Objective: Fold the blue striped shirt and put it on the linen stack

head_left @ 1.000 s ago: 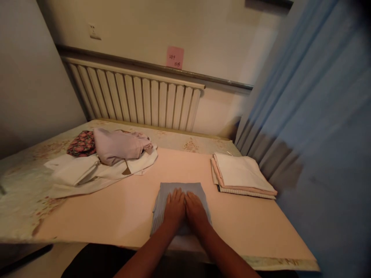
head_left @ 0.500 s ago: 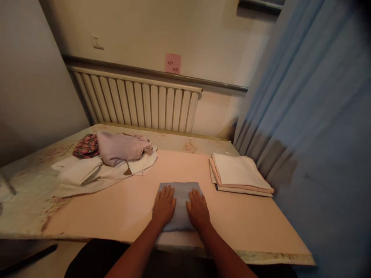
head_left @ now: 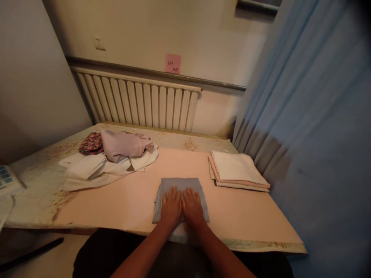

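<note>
A folded grey-blue cloth (head_left: 179, 185) lies near the front edge of the pink-topped table (head_left: 127, 200). My left hand (head_left: 171, 207) and my right hand (head_left: 191, 206) both rest flat on it, side by side, fingers stretched forward and touching at the thumbs. Neither hand holds anything.
A stack of folded white and pink cloths (head_left: 236, 170) sits at the right. A loose heap of white, lilac and flowered garments (head_left: 110, 156) lies at the back left. A blue curtain (head_left: 313, 116) hangs close on the right; a radiator (head_left: 139, 98) runs along the wall. A keypad device (head_left: 7, 179) sits far left.
My hands, spread apart on the cloth half a second ago, have slid back together at its middle. The view has shifted slightly.
</note>
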`<state>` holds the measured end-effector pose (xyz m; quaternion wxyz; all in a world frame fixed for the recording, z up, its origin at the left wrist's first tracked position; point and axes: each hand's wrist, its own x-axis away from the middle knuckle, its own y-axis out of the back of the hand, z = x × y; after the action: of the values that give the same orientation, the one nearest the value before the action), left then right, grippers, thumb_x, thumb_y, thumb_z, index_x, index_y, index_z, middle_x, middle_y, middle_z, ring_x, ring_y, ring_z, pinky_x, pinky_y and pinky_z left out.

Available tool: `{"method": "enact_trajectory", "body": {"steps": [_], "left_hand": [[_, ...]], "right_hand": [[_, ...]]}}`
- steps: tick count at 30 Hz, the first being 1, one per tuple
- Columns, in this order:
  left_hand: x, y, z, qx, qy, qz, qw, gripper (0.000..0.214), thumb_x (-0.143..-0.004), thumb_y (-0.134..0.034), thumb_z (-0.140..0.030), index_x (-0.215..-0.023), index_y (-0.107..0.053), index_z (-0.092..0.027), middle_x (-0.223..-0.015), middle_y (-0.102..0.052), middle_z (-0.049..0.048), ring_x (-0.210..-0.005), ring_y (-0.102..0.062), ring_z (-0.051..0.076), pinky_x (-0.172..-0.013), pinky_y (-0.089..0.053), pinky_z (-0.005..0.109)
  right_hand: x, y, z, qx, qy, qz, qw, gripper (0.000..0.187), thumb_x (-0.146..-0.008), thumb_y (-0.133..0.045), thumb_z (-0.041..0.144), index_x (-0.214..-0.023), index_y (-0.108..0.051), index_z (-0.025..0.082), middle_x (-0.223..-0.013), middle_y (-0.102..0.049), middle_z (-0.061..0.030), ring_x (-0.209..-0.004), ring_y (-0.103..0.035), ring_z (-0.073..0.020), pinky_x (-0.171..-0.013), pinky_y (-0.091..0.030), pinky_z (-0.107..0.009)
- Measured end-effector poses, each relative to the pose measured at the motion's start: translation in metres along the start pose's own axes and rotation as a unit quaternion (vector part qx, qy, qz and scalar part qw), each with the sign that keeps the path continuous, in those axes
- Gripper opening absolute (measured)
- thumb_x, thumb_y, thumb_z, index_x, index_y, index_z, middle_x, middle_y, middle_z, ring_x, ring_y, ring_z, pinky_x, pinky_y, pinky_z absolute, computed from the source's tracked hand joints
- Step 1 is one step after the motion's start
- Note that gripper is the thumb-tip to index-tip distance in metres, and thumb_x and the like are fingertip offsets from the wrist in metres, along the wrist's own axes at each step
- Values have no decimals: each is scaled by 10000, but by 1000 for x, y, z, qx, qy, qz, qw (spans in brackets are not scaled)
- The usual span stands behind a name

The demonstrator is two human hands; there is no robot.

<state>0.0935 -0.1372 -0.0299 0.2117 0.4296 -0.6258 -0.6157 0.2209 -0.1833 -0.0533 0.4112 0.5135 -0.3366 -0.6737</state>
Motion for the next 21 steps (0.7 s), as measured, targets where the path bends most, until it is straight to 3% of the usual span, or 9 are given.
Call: {"method": "enact_trajectory", "body": {"steps": [6, 14, 17, 21], "left_hand": [[12, -20, 8, 5, -18, -21, 1000, 455, -951, -390, -236, -1389, -509, -211, -1486, -468, 70, -1416, -329, 271, -1140, -270, 492], [22, -8, 25, -7, -15, -45, 999, 458, -961, -408, -285, -1401, -495, -192, -1496, -449, 96, -1411, -334, 296, -1140, -257, 501], [27, -8, 34, -10, 18, -38, 999, 464, -964, -404, -289, -1413, -474, -198, -1518, -416, 101, -1425, -301, 301, -1141, -229, 520], [27, -5, 46, 22, 127, -36, 991, 477, -948, -418, -269, -1399, -452, -120, -1542, -339, 185, -1403, -317, 326, -1088, -305, 490]], "right_hand": [[20, -15, 7, -7, 26, -23, 999, 390, -971, -440, 265, -1329, -568, 180, -1433, -517, -108, -1380, -390, -273, -1150, -223, -484], [36, 2, -13, 4, -7, -31, 999, 438, -930, -458, 220, -1357, -536, 163, -1455, -489, -115, -1391, -374, -274, -1157, -225, -499], [46, 5, -26, -13, -17, -27, 999, 446, -933, -427, 207, -1365, -527, 157, -1457, -487, -112, -1392, -374, -268, -1156, -239, -495], [51, 15, -41, -84, -88, -20, 992, 481, -919, -404, 264, -1343, -537, 81, -1447, -485, -160, -1366, -412, -275, -1142, -290, -442]]}}
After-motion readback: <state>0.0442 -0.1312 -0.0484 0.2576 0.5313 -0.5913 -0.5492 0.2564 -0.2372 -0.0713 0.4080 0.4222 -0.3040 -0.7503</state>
